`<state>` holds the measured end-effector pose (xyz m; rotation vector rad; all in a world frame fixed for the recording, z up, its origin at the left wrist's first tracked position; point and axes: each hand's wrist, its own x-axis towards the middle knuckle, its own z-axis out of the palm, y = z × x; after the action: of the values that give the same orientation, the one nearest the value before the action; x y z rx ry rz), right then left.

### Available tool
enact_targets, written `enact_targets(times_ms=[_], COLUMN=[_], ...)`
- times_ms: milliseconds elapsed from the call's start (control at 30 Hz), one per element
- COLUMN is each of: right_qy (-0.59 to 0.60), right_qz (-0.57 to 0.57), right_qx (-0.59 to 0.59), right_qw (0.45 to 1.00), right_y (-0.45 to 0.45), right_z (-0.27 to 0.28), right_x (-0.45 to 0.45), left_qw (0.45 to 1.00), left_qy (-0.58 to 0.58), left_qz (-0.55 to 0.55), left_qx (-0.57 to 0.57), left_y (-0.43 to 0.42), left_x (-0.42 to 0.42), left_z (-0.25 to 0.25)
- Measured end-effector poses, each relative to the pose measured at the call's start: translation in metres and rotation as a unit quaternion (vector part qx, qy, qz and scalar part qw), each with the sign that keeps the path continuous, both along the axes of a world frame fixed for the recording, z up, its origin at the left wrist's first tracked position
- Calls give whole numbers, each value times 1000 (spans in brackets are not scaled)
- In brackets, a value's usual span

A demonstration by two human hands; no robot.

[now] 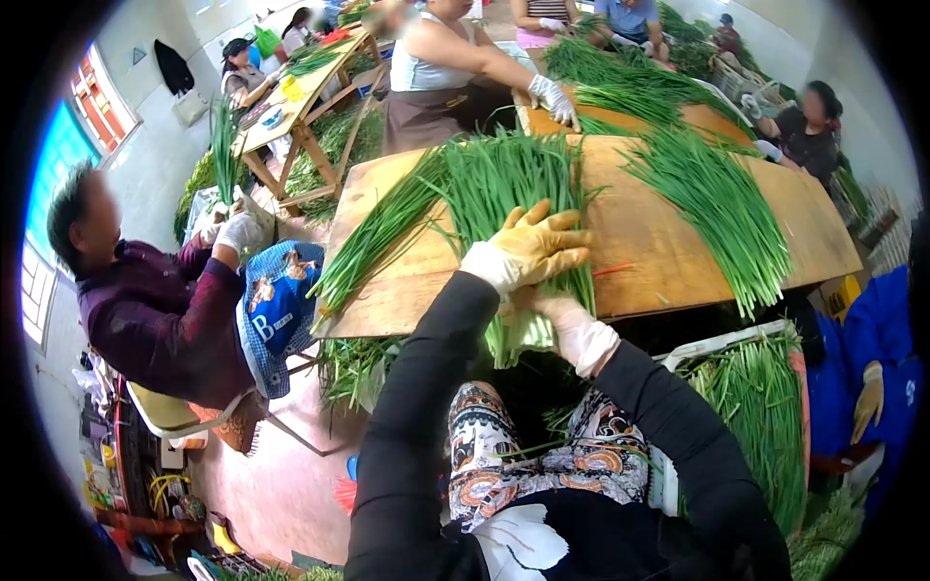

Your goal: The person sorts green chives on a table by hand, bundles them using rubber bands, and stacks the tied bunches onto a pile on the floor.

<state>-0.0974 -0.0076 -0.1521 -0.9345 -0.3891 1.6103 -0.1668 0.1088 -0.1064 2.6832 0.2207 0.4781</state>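
Note:
A thick bunch of garlic chives lies at the front edge of the wooden table, its pale cut ends hanging over toward my lap. My left hand, in a yellow and white glove, rests on top of the bunch with its fingers spread. Just below it, my right hand, gloved too, closes on the pale stem end of the same bunch; its fingertips are partly hidden. A thinner row of chives lies to the left, and another pile of chives to the right.
Beside my right knee, a crate holds more chives. A red strip lies on the wooden table. A seated person on my left holds chives upright near a blue patterned chair back. Several other people work around the tables.

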Motion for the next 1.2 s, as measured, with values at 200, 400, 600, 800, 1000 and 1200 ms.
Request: enact_targets(times_ms=[200,400,600,800,1000,1200], right_qy=[-71,-376,-857,-884,-852,-778], right_qz=[91,55,-8,83,146,184], right_qx=[33,161,139,110,74,96], right_qw=[993,911,495,446,497,592], right_y=[-61,-80,-21,-13,-26,0], right_z=[45,9,-45,-36,3,23], right_x=[-15,76,160,154,134,128], left_qw=[981,974,960,943,984,994], left_qy=[154,130,118,206,43,97], left_qz=[105,157,198,170,27,-36], left_qx=[54,100,160,197,174,46], left_y=[7,-14,-27,-32,-14,-3], left_x=[14,25,46,48,57,64], left_z=[-15,-30,-46,-22,-35,-41])
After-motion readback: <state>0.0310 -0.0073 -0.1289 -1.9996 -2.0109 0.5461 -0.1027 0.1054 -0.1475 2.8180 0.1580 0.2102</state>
